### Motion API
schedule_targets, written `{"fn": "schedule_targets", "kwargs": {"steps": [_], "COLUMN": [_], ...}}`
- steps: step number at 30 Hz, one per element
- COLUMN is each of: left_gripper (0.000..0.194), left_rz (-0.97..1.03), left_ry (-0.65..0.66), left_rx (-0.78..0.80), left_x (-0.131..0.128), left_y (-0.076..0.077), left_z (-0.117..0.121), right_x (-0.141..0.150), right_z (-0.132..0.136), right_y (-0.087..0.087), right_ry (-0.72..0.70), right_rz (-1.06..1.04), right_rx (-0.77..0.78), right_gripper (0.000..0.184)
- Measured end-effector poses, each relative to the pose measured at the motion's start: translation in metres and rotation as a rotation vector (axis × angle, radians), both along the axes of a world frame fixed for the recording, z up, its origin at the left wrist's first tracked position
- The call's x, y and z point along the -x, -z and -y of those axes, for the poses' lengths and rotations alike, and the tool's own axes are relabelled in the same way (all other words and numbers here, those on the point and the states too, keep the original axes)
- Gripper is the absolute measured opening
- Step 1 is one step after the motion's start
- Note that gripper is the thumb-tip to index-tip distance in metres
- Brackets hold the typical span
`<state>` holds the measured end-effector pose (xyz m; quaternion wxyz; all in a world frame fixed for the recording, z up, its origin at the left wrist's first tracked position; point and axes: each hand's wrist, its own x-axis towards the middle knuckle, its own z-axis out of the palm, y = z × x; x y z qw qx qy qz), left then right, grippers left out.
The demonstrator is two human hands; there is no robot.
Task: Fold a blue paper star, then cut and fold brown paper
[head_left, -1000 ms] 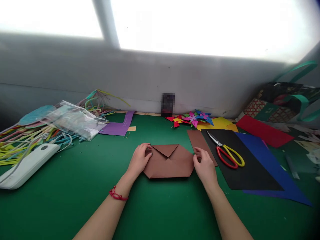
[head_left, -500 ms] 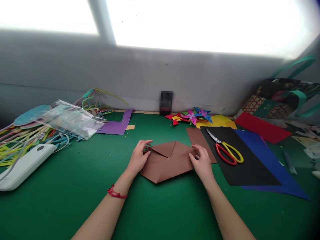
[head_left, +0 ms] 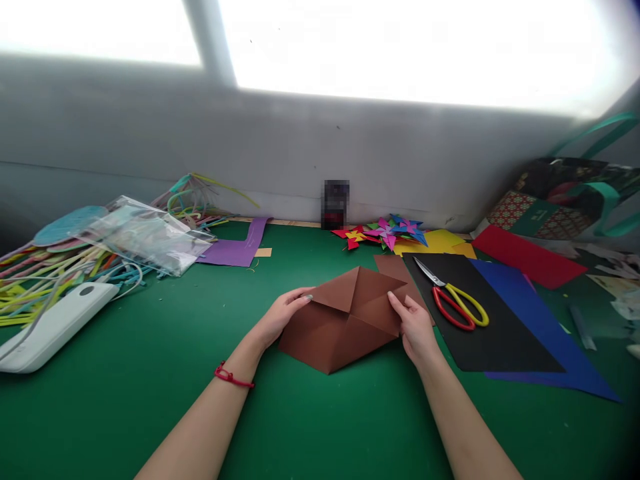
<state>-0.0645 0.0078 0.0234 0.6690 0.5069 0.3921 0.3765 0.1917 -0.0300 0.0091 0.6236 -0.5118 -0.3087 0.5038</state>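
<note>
A folded sheet of brown paper is held in front of me, tilted, with its far side raised. Creases cross near its middle, and triangular flaps show on its upper face. My left hand grips its left edge, thumb on top and the other fingers mostly hidden beneath. At the right edge my right hand pinches the paper, its thumb resting on the upper face. Just behind the right hand lies a flat brown paper strip, partly covered by the folded sheet.
Scissors with red and yellow handles lie on black paper over blue paper at right. Colourful folded paper stars sit at the back. On the left are pipe cleaners, a white power strip and purple paper.
Both hands have closed on the folded brown paper and lifted its far side. The right-hand flap now shows more of its folds.
</note>
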Motion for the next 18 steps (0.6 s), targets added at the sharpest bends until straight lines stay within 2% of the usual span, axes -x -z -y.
{"fn": "schedule_targets", "kwargs": {"steps": [3, 6, 9, 12, 18], "left_gripper": [0.037, 0.036, 0.037, 0.039, 0.036], "left_rz": [-0.013, -0.017, 0.024, 0.038, 0.042], "left_ry": [0.007, -0.050, -0.139, -0.183, -0.044], "left_rx": [0.058, 0.037, 0.019, 0.025, 0.012], "left_x": [-0.002, -0.004, -0.007, -0.009, -0.012], "left_y": [0.002, 0.007, 0.010, 0.009, 0.001], "left_z": [0.001, -0.001, -0.003, -0.003, 0.002], "right_x": [0.001, 0.004, 0.008, 0.013, 0.016], "right_z": [0.000, 0.001, 0.003, 0.005, 0.007], "right_y": [-0.005, -0.011, -0.015, -0.015, -0.010], "right_ry": [0.026, 0.018, -0.067, -0.176, -0.157], "right_rz": [0.015, 0.007, -0.042, 0.008, 0.074], "right_rx": [0.039, 0.083, 0.083, 0.104, 0.118], "right_gripper": [0.040, 0.044, 0.048, 0.046, 0.040]}}
